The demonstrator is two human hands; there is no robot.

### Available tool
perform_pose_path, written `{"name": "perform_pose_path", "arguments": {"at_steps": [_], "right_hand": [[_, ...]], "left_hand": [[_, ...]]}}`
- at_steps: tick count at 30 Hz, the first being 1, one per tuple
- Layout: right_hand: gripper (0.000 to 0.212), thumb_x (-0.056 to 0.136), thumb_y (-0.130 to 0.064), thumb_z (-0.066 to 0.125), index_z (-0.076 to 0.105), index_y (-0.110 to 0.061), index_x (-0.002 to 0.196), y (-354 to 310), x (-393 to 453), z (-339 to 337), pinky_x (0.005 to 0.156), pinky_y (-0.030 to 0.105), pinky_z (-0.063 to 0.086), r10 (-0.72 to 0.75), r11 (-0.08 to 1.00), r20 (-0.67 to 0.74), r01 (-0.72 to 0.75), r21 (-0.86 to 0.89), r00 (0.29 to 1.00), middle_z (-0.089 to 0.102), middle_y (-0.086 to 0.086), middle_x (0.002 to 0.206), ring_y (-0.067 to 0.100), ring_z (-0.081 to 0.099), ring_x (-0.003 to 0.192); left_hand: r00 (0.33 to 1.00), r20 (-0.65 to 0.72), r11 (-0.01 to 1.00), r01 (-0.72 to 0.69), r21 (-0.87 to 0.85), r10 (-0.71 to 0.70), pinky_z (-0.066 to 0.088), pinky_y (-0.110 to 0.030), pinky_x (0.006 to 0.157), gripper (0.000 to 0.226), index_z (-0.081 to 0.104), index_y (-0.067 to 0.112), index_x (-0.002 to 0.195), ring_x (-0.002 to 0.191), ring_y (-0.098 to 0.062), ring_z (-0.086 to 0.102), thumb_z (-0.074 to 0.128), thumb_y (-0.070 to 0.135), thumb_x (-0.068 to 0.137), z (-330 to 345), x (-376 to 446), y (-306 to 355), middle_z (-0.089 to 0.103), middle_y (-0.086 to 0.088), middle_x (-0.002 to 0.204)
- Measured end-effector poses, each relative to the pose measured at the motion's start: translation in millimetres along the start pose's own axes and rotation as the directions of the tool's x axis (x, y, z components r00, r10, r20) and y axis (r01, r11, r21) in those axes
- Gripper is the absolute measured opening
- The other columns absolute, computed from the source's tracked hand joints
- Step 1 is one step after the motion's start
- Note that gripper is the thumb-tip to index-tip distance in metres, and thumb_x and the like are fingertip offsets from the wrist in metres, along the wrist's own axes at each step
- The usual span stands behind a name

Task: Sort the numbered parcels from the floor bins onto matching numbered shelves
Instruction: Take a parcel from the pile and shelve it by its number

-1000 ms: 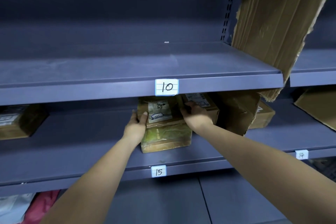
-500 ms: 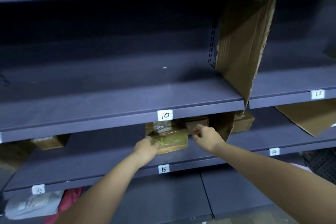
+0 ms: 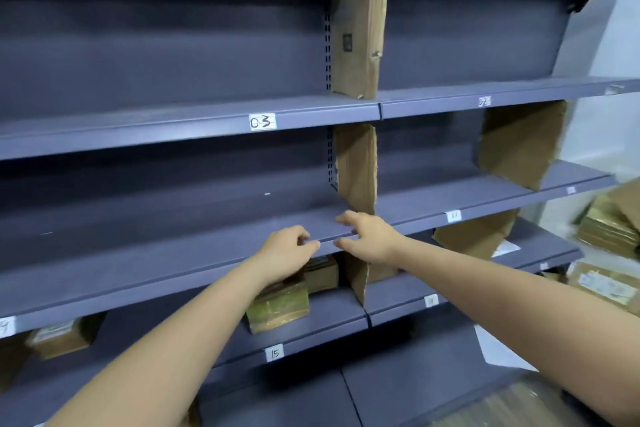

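A taped brown parcel (image 3: 278,307) lies on the shelf labelled 15 (image 3: 274,353), with a second parcel (image 3: 322,274) behind it. My left hand (image 3: 285,255) hovers in front of the edge of the shelf above, fingers loosely curled and holding nothing. My right hand (image 3: 369,236) is beside it at the same shelf edge, fingers relaxed and empty. Both hands are off the parcels. The label 03 (image 3: 262,122) marks a higher shelf.
Cardboard dividers (image 3: 356,166) stand between the shelf bays. Another parcel (image 3: 59,338) sits on the lower shelf at the far left. Stacked parcels (image 3: 607,229) show at the right edge. Labels 11 (image 3: 453,216) and 14 (image 3: 431,300) mark the right bay.
Both hands let go of the parcel on shelf 15 and drew back and up. The view pulled away from the shelves and swung right.
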State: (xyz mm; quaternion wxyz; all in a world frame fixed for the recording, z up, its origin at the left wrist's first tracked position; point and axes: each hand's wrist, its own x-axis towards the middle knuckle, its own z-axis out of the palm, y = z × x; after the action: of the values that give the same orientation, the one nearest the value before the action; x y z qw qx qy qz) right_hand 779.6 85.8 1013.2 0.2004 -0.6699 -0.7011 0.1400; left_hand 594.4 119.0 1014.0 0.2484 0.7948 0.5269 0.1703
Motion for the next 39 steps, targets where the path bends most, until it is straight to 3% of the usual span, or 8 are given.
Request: {"name": "perform_pose_path", "arguments": {"at_steps": [9, 15, 25, 36, 39], "right_hand": [[0.064, 0.091, -0.041, 0.059, 0.032, -0.025, 0.147, 13.5, -69.5, -69.3, 0.106, 0.038, 0.040, 0.031, 0.988, -0.106, -0.047, -0.150, 0.994, 0.039, 0.000, 0.150, 0.021, 0.044, 0.131], [0.060, 0.094, -0.038, 0.057, 0.033, -0.024, 0.147, 66.6, -120.6, -102.4, 0.107, 0.033, 0.037, 0.121, 0.978, -0.204, -0.152, -0.142, 0.971, 0.038, 0.000, 0.151, 0.020, 0.043, 0.132], [0.061, 0.095, -0.034, 0.054, 0.031, -0.025, 0.150, 211.6, -213.2, -189.0, 0.109, 0.032, 0.033, 0.301, 0.925, -0.296, -0.353, -0.140, 0.906, 0.037, 0.001, 0.152, 0.020, 0.039, 0.136], [0.058, 0.095, -0.034, 0.054, 0.032, -0.024, 0.147, 395.0, -296.7, -285.3, 0.102, 0.031, 0.037, 0.429, 0.849, -0.326, -0.499, -0.175, 0.843, 0.040, 0.002, 0.148, 0.021, 0.045, 0.129], [0.057, 0.095, -0.034, 0.054, 0.033, -0.024, 0.147, 438.3, -320.5, -301.5, 0.098, 0.030, 0.038, 0.477, 0.820, -0.340, -0.550, -0.158, 0.810, 0.040, 0.003, 0.147, 0.021, 0.049, 0.124]], "left_hand": [[0.956, 0.058, 0.952, -0.292, 0.088, 0.288, 0.047, -0.034, 0.091, 0.047, 0.047, 0.018, 0.138, 0.113, -0.023, 0.056, 0.050, 0.042, 0.097, -4.4, -5.6, 91.3, 0.054, -0.004, 0.135], [0.896, 0.128, 0.892, -0.439, 0.102, 0.426, 0.040, -0.031, 0.100, 0.049, 0.044, 0.018, 0.141, 0.127, -0.020, 0.048, 0.049, 0.039, 0.098, 36.3, 0.1, 152.8, 0.049, -0.003, 0.141], [0.774, 0.195, 0.782, -0.621, 0.049, 0.602, 0.044, -0.031, 0.094, 0.043, 0.049, 0.022, 0.135, 0.117, -0.018, 0.053, 0.050, 0.040, 0.096, 140.7, 34.4, 310.5, 0.054, 0.000, 0.136], [0.661, 0.269, 0.666, -0.741, 0.088, 0.701, 0.042, -0.032, 0.098, 0.047, 0.045, 0.019, 0.140, 0.126, -0.019, 0.049, 0.046, 0.038, 0.098, 289.9, 68.1, 498.9, 0.051, 0.000, 0.141], [0.633, 0.322, 0.654, -0.754, 0.053, 0.704, 0.045, -0.033, 0.095, 0.040, 0.049, 0.020, 0.133, 0.115, -0.019, 0.055, 0.047, 0.037, 0.097, 326.6, 78.0, 541.4, 0.058, 0.000, 0.129]]}}
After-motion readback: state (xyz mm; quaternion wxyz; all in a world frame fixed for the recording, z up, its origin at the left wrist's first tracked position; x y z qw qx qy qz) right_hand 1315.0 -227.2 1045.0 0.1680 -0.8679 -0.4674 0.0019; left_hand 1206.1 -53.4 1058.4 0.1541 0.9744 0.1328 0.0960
